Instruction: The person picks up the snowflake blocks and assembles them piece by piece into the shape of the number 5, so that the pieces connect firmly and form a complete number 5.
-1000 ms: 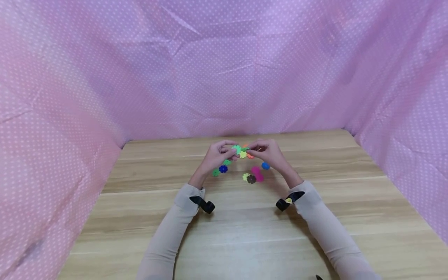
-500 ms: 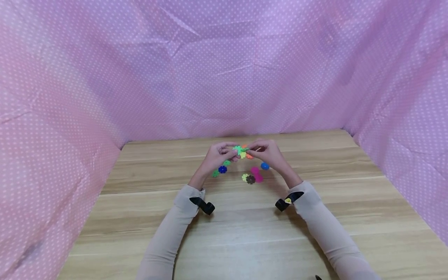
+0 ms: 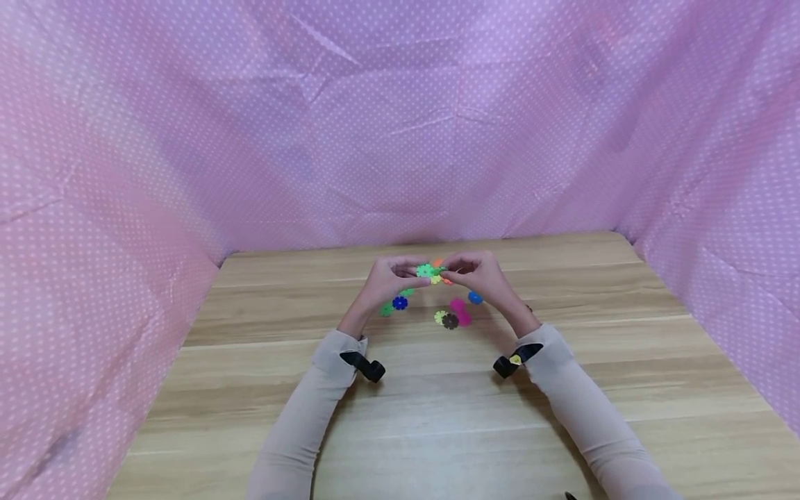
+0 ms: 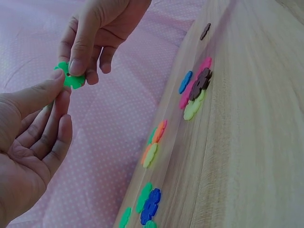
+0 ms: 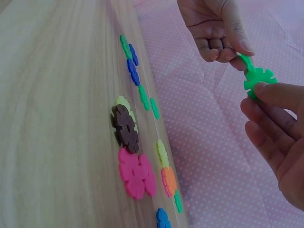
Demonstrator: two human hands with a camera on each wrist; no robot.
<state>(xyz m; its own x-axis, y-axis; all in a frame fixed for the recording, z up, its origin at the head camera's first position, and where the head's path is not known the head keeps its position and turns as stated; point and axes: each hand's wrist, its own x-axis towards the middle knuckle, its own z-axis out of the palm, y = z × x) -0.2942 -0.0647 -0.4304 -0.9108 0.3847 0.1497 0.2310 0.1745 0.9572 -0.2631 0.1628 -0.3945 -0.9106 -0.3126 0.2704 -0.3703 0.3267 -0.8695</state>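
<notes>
L hand (image 3: 385, 283) & R hand (image 3: 481, 273) each pinched 1 green disc (image 5: 261, 77) above the worktop (image 3: 400, 423), the pcs. prob. light, stiff, slightly slick plastic, best held by rims opp. their meeting edges.

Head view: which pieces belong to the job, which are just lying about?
In use:
green discs, pinched by left hand and right hand

Seemingly just lying about:
brown discs
pink discs
light blue disc
dark blue piece
yellow discs
orange discs
loose green discs

hands (image 3: 386, 281) (image 3: 482, 278) 2 | green discs (image 5: 260, 77) several | pink (image 5: 135, 176) 2 | yellow (image 4: 194, 108) 2 | orange (image 5: 170, 180) 2 | brown (image 5: 126, 129) 2 | light-blue (image 3: 475, 298) 1 | navy (image 3: 400, 303) unclear
</notes>
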